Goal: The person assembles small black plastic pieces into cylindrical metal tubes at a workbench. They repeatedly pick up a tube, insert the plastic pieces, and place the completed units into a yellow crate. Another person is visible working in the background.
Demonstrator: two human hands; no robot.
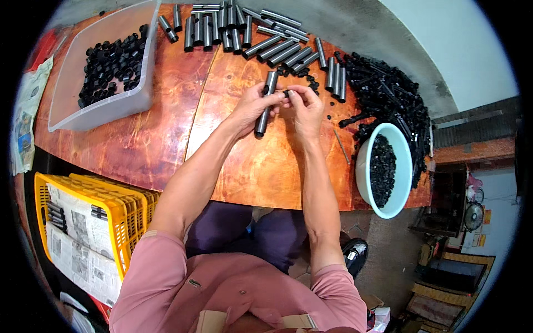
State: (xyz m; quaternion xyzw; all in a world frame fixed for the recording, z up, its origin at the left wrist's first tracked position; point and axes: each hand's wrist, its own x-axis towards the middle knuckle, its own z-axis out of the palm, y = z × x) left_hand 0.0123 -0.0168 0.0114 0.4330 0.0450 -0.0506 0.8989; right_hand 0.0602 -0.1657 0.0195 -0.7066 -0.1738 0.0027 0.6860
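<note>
My left hand (256, 109) is closed around a shiny metal tube (261, 126) with dark ends, tilted over the middle of the wooden table. Close against the tube's side, my right hand (306, 105) pinches a small black part (286, 94) between thumb and fingertips. The left thumb reaches toward that same part, and its exact shape is mostly hidden by the fingers. Just beyond the hands lie several small black pieces (312, 83) and a row of similar metal tubes (283, 54).
A clear plastic bin (100, 117) of black caps stands at left. More tubes (206, 30) line the back. At right are a heap of black parts (388, 91), a light blue bowl (404, 166) of small black pieces and a thin rod (341, 146). A yellow crate (119, 233) sits lower left.
</note>
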